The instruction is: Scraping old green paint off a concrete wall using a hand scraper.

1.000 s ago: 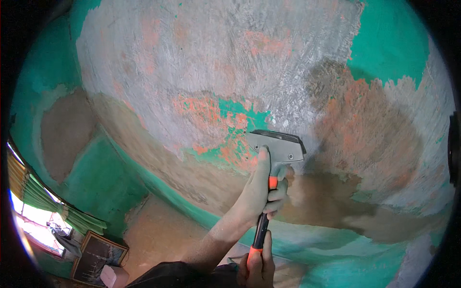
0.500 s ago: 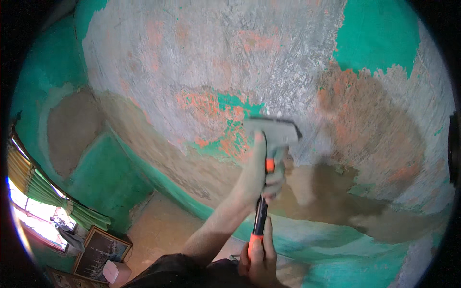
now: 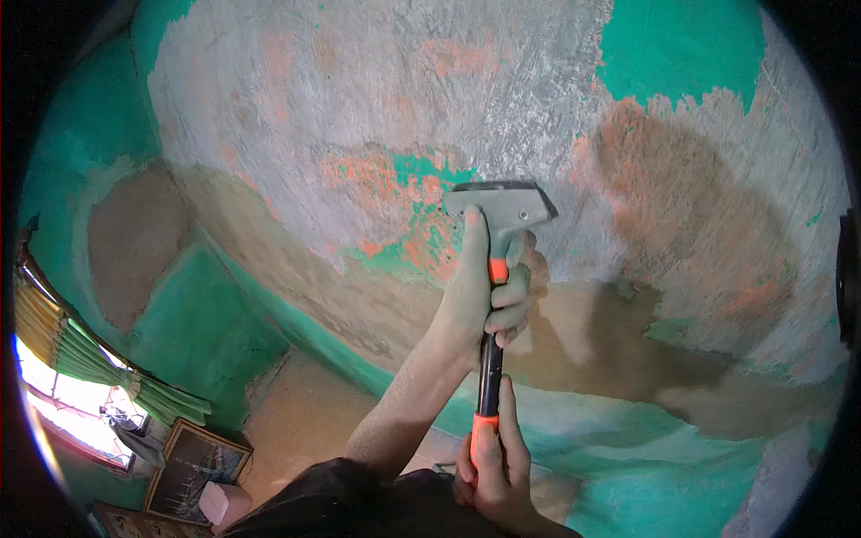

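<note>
A long-handled scraper (image 3: 491, 370) with a wide grey head and a black and orange handle is held up to the wall (image 3: 377, 99). My left hand (image 3: 475, 296) wraps round the handle just below the head, its thumb lying along the head's underside. Lower down, my right hand (image 3: 491, 471) grips the orange end of the handle. The blade edge is at a ragged green paint patch (image 3: 426, 168), amid grey, scratched plaster with orange traces. Whether the blade touches the wall is hard to make out.
Green paint (image 3: 686, 49) covers the wall's upper right, and a brown bare area lies below it. At lower left are a window (image 3: 76, 408) with a green curtain (image 3: 99, 363), a framed picture (image 3: 193, 471) and a pale pink container (image 3: 224, 504).
Both hands and the scraper have moved up against the wall, the head now level with the green patch's upper part. The view has shifted slightly. Both hands keep their grip.
</note>
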Demonstrator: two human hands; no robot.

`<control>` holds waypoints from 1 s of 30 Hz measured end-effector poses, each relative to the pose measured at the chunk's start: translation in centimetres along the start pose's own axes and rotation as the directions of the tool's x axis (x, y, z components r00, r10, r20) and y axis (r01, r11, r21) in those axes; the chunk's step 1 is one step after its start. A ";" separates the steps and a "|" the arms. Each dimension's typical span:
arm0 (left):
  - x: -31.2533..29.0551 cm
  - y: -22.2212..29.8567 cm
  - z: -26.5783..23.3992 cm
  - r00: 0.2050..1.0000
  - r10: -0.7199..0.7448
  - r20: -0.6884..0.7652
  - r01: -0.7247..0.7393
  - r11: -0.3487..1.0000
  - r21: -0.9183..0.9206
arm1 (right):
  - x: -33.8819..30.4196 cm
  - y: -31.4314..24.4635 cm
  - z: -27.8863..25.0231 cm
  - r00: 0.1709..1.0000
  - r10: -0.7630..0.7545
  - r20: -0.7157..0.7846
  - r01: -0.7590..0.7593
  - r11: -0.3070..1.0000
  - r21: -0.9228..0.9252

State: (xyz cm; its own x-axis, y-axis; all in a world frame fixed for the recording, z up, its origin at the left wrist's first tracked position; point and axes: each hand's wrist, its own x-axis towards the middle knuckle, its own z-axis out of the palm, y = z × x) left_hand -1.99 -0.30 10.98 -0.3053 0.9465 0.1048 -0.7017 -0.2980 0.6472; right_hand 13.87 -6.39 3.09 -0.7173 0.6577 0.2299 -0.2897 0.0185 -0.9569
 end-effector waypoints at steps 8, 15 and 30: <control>-0.6 -0.8 0.1 0.994 -0.065 -0.092 0.067 0.998 0.012 | -0.5 -1.2 0.7 0.982 0.179 -0.055 -0.167 0.971 0.173; -1.0 -1.0 -0.1 0.995 -0.059 -0.078 0.062 0.997 0.042 | -1.3 -1.1 -0.2 0.946 0.323 0.037 -0.325 0.942 0.079; -0.5 -3.3 -1.2 0.992 -0.031 -0.120 0.047 0.989 0.137 | -1.2 1.9 -1.8 0.965 0.261 -0.008 -0.261 0.965 0.025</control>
State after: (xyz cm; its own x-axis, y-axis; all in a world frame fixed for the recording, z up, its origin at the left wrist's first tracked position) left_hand -0.31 0.05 7.88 -0.3587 0.9334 -0.0064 -0.6202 -0.2332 0.7490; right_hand 15.28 -5.78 0.71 -0.7629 0.6459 -0.0294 -0.1085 -0.1726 -0.9790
